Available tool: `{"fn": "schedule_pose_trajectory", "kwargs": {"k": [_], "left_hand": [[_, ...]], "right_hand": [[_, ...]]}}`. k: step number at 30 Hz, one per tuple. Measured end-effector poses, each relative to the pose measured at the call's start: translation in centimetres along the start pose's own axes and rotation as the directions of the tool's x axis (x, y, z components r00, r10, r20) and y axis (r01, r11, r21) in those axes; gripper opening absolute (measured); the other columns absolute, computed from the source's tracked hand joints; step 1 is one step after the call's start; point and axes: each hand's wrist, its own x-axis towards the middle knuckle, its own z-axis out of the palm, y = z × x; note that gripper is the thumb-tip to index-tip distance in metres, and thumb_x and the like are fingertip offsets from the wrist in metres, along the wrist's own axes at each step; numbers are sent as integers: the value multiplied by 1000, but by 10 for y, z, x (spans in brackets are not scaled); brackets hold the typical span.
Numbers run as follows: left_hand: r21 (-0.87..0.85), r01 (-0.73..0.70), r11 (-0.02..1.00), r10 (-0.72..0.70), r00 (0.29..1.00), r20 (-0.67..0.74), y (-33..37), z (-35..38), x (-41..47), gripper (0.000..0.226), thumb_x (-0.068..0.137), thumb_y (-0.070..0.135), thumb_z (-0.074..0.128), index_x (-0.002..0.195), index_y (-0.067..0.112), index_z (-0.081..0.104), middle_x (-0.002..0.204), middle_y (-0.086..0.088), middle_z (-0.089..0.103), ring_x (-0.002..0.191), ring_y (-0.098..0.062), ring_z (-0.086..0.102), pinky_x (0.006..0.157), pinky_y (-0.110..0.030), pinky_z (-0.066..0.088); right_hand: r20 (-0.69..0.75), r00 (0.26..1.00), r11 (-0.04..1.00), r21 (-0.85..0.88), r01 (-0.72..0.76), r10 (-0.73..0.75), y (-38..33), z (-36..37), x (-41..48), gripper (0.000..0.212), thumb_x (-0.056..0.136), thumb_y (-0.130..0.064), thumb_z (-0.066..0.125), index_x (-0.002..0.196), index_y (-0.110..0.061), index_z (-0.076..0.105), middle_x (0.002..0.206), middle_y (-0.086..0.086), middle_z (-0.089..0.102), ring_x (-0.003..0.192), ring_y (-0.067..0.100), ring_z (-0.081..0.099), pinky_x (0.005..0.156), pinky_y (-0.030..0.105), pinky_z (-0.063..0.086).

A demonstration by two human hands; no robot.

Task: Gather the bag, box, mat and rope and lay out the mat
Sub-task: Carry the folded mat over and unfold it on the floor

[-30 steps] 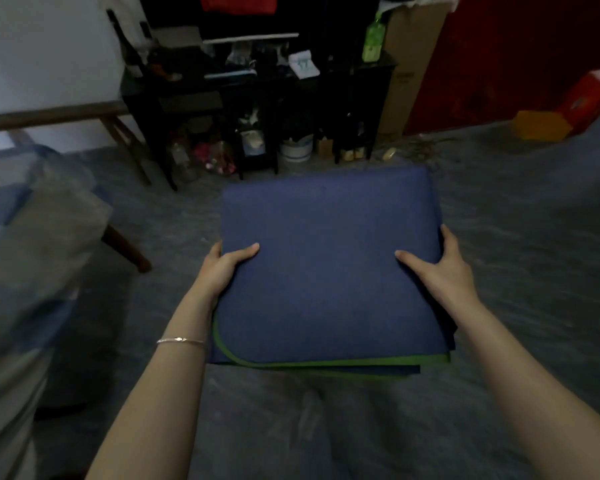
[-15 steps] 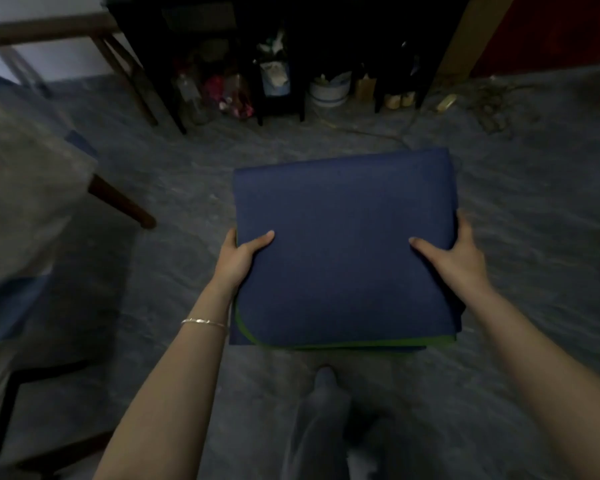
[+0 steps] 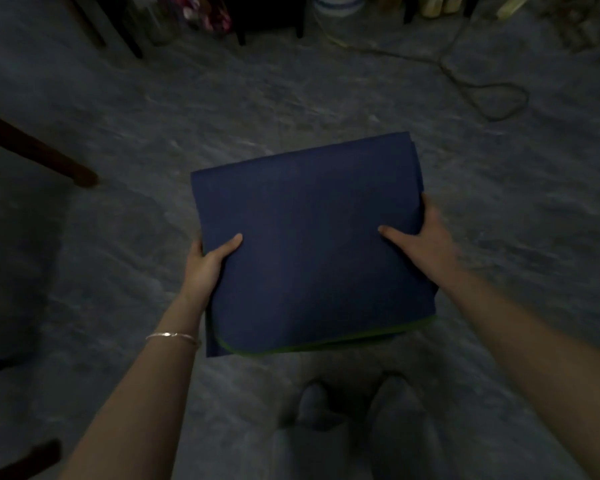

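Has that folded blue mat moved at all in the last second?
Yes. The mat, gripped by the left hand and right hand, has come nearer the person, away from the white pot by the dark furniture.

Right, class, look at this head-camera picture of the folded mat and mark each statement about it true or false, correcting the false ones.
1. Both hands hold the folded mat. True: left hand, right hand.
2. The mat is spread flat on the floor. False: it is folded and held above the floor.
3. A bracelet is on the left wrist. True.
4. The mat's top face is red. False: dark blue, with a green edge.
5. A cord lies on the floor beyond the mat. True.
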Motion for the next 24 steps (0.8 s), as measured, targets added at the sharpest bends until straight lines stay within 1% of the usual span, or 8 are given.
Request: {"fn": "schedule_pose_trajectory", "kwargs": {"k": [2, 6, 9, 12, 16, 20, 22, 24], "left_hand": [[9, 12, 1000, -12, 1000, -15, -43, 9, 30, 56, 67, 29, 82, 117, 17, 59, 111, 1, 70, 96, -16, 69, 82, -35, 55], [30, 47, 998, -47, 999, -1, -130, 32, 88, 54, 69, 29, 81, 116, 18, 59, 112, 1, 70, 98, -19, 69, 84, -39, 55], [88, 54, 995, -57, 998, 33, -184, 46, 133, 62, 65, 38, 83, 119, 20, 58, 114, 2, 69, 99, -18, 68, 84, -39, 55], [139, 58, 989, -64, 997, 35, -227, 55, 168, 69, 60, 45, 84, 120, 22, 58, 114, 5, 68, 98, -15, 68, 84, -35, 54], [154, 99, 983, -110, 992, 67, -268, 65, 197, 65, 66, 41, 81, 123, 22, 56, 114, 6, 67, 98, -13, 67, 79, -31, 54], [171, 138, 976, -148, 988, 48, -291, 64, 209, 58, 64, 46, 82, 114, 27, 60, 113, 6, 68, 99, -15, 67, 87, -40, 54], [198, 167, 966, -178, 983, 35, -296, 63, 212, 69, 59, 53, 82, 118, 27, 58, 115, 7, 67, 100, -15, 67, 89, -42, 54], [305, 143, 942, -138, 990, -38, -294, 63, 210, 86, 50, 66, 80, 124, 29, 54, 119, 6, 65, 103, -16, 65, 91, -43, 53]], "right_hand": [[21, 1000, 1000, 11, 5, -5, 37, 28, 31, 99, 69, -50, 77, 147, -29, 21, 144, -1, 43, 125, 24, 48, 99, 39, 42], [37, 999, 1000, 1, -31, 30, 119, 81, 87, 99, 69, -51, 77, 147, -31, 20, 146, -2, 41, 127, 25, 46, 99, 41, 41], [55, 997, 998, -2, -55, 55, 177, 118, 118, 95, 71, -50, 76, 146, -31, 21, 145, -2, 42, 125, 26, 47, 97, 40, 41], [64, 994, 996, -2, -92, 92, 219, 148, 139, 96, 69, -52, 76, 145, -33, 22, 144, -3, 42, 125, 26, 47, 100, 45, 43], [62, 989, 991, -3, -133, 133, 253, 175, 159, 98, 64, -55, 77, 144, -33, 25, 142, -5, 45, 125, 22, 48, 100, 42, 43], [77, 990, 993, -16, -116, 117, 262, 190, 174, 97, 61, -57, 77, 142, -32, 28, 140, -6, 46, 124, 19, 48, 100, 44, 44], [76, 988, 990, -40, -133, 136, 266, 191, 177, 100, 60, -59, 76, 143, -31, 26, 142, -4, 44, 125, 21, 47, 100, 46, 44], [70, 981, 978, -118, -171, 180, 267, 189, 176, 107, 60, -64, 73, 146, -29, 20, 147, 3, 37, 129, 28, 43, 102, 48, 41]]}}
